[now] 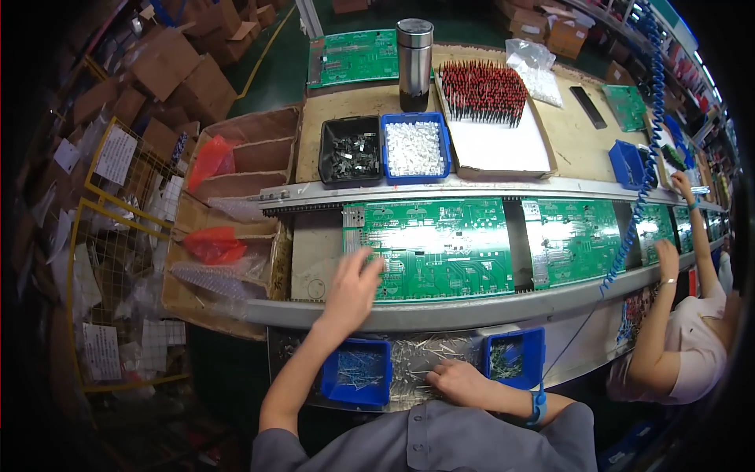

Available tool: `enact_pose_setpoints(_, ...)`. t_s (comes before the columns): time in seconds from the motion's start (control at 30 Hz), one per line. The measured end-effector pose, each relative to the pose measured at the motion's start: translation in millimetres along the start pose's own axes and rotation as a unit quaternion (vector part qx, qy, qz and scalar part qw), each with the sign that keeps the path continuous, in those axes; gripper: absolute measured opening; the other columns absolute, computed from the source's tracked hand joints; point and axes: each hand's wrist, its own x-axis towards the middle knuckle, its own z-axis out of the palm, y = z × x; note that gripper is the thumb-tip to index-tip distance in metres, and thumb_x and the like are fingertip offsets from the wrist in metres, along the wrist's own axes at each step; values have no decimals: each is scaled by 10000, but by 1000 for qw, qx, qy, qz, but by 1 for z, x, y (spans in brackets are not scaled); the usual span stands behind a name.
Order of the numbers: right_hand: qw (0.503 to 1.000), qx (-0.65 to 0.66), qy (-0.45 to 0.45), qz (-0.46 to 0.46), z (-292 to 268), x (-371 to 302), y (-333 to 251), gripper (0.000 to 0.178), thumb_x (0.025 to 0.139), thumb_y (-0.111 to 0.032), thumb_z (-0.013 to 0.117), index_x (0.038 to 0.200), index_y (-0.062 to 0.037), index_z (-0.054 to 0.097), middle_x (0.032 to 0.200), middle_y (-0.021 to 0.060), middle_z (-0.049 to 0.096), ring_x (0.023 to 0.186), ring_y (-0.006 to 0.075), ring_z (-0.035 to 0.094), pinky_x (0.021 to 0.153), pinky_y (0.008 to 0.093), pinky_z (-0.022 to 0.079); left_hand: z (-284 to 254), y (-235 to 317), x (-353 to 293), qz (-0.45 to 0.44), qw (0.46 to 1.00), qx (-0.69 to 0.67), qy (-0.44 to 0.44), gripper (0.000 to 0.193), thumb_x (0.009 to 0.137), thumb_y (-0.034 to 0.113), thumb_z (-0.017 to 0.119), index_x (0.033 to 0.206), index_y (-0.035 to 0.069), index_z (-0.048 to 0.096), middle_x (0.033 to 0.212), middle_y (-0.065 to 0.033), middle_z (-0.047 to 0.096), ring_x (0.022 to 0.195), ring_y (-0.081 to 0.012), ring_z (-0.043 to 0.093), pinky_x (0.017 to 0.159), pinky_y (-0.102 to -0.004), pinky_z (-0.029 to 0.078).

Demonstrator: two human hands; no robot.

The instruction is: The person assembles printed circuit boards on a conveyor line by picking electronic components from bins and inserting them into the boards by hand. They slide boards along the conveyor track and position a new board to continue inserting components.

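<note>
Her left hand (351, 287) reaches out, fingers spread and loose, onto the near corner of the large green printed circuit board (431, 247) lying on the conveyor rail; right hand (458, 382), curled, picks among loose wire components (414, 360) between two blue plastic bins (358, 370)

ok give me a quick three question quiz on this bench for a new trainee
1. True or false: the left hand rests on the green circuit board.
2. What lies under the right hand? A) loose wire parts B) a red bag C) a metal flask
3. Fill in: the tray of white parts is coloured ____.

Key: 1 true; 2 A; 3 blue.
</note>
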Motion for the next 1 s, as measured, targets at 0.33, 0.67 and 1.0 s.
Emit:
enact_pose_setpoints(0.33,987,-151,-50,3,-17,-6,2,107,703,-149,568,723,-63,628,770,79,582,782,233,571,669,321,452,28,100,-103,135,919,-38,-368,66,734,95,558,780,51,574,806,-90,561,744,-256,617,590,-363,504)
enact_pose_setpoints(0.67,979,-190,-57,44,-53,5,6,108,700,-138,578,740,-58,637,794,91,556,818,244,541,657,327,442,64,101,-116,150,941,84,-292,97,717,148,558,702,78,623,720,-56,606,658,-181,615,524,-306,455)
enact_pose_setpoints(1.0,986,51,155,12,-111,95,83,174,715,25,580,883,-19,569,819,148,550,809,346,562,722,416,471,63,101,-113,144,945,64,-287,90,705,129,568,743,64,616,737,-63,595,695,-198,615,549,-312,466)
